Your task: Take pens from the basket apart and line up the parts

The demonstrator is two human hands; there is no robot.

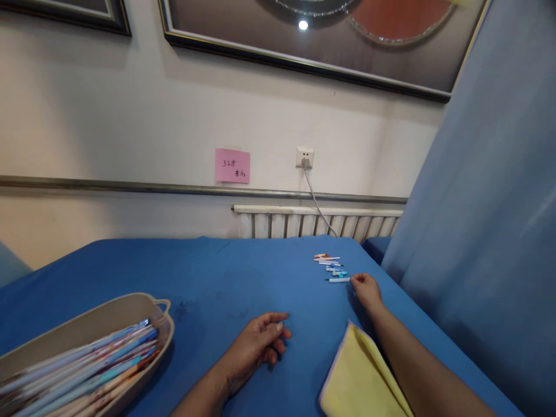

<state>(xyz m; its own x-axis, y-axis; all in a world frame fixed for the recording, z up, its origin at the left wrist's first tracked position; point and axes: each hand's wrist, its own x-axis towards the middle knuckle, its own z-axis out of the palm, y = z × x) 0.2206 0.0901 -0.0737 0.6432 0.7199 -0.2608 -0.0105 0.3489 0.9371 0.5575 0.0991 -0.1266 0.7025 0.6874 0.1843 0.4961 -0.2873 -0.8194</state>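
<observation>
On the blue table [208,272], far to the right, the right hand [367,291] reaches out with its fingertips pinched on the end of a white pen [339,280], the nearest piece in a short row of pens and pen parts [330,263] lying side by side. Nearer the middle, the left hand [259,343] rests on the cloth, fingers loosely curled and holding nothing. A yellow cloth [362,376] lies just beside the right forearm. At the left edge sits a beige basket [108,310] filled with many pens [87,362]. Behind the table, a pink note [232,165] is stuck to the wall, near a socket [304,157].
</observation>
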